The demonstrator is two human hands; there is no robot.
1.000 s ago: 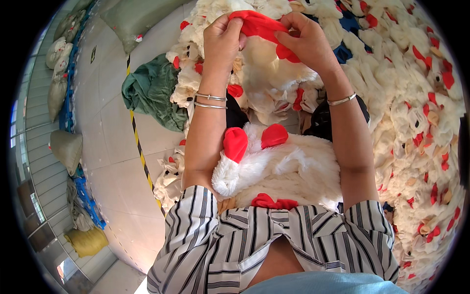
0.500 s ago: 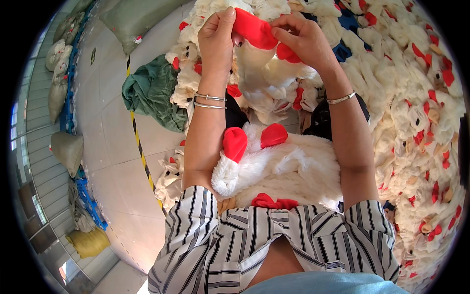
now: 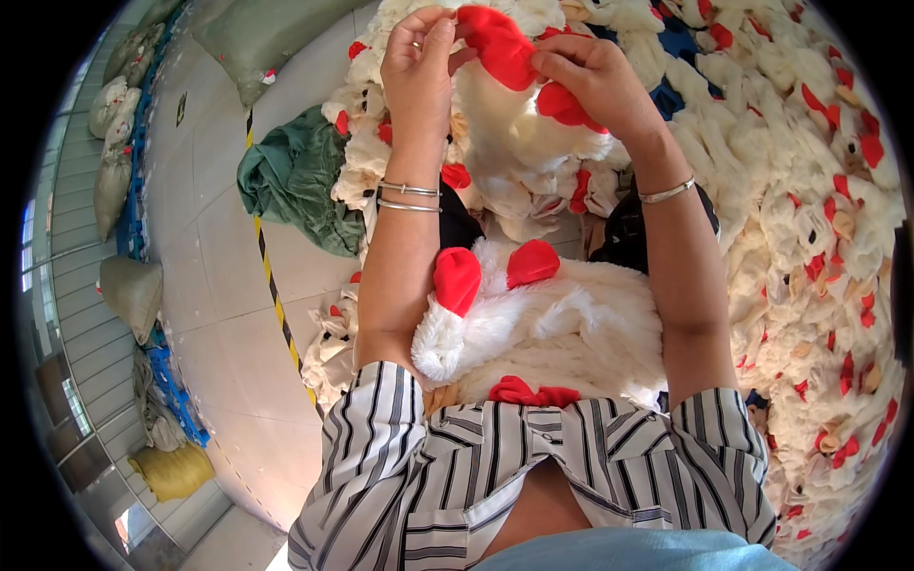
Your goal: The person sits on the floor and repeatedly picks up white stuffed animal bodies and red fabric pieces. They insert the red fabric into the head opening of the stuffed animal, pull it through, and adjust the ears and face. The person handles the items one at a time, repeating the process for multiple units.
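Plush (image 3: 514,143), white and limp, is hanging below both hands beyond the lap, with a red end-piece (image 3: 500,49) stretching between them. The right hand (image 3: 602,81) is pinching the right end of that piece between thumb and fingers; the left hand (image 3: 417,62) is curling at its left edge, fingers partly apart, and I cannot tell whether that grip is holding or only touching. The fabric is looking light, soft and floppy, hardly fragile, so the smooth red edge is probably offering a surer hold than the loose fur. Two red pieces are showing here, the second red piece (image 3: 568,107) sitting just below the right hand. One furry skin (image 3: 581,333) is resting on the lap, with three red parts (image 3: 457,281) showing around it. One green cloth (image 3: 300,181) is lying on the floor (image 3: 219,257); the pile (image 3: 809,228) at right is defying any count
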